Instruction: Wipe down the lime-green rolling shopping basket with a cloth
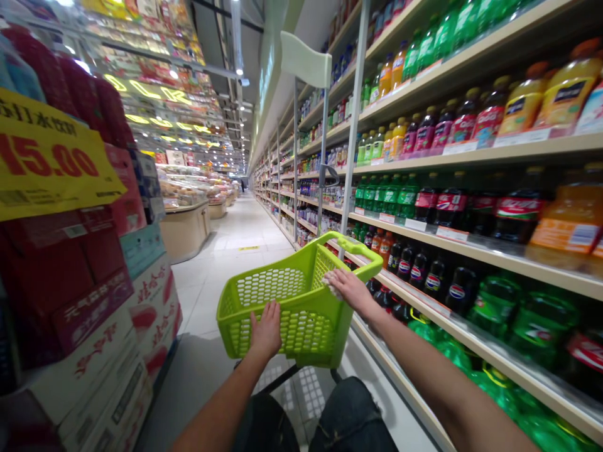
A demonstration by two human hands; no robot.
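A lime-green shopping cart (301,320) with a mesh-sided plastic basket stands in the aisle before my knees. The part of its basket that shows looks bare inside. Flat against the near side, just at the top rim, lies my left hand (266,328) with its fingers stretched out. My right hand (351,290) is at the rim close to the cart's handle (360,248). Its fingers press a crumpled white cloth (333,282) against the green plastic. Whether this is fabric or paper I cannot tell.
Shelves (424,235) of bottled drinks run along the right, close to my right arm. Stacked drink cartons (94,351) with a yellow price sign (51,157) stand at left. Tiled floor (235,223) leads past rounded display counters (186,229). A pale panel (306,59) juts from the shelving.
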